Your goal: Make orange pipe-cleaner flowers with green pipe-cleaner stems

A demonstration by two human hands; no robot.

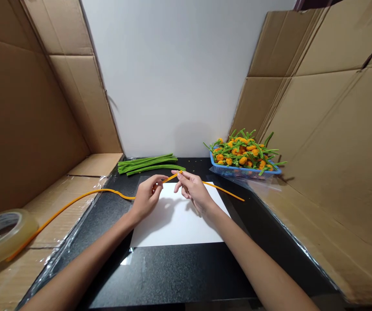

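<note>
An orange pipe cleaner (102, 190) runs from the left cardboard, through both hands, to a free end on the right. My left hand (149, 194) is closed on it, fingers and thumb pinching the strand above the white sheet of paper (179, 235). My right hand (194, 190) pinches the same strand between thumb and forefinger, where a short stretch spans the gap between the hands. The other right fingers are curled loosely. A thin pale piece shows below the right palm; I cannot make out what it is. Part of the strand is hidden behind the right hand.
Green pipe cleaners (147, 164) lie bundled at the back left. A blue basket (247, 171) at the back right holds several orange pieces with green stems. A roll of clear tape (27, 229) sits at far left. Cardboard walls (328, 151) flank the black tabletop (160, 276).
</note>
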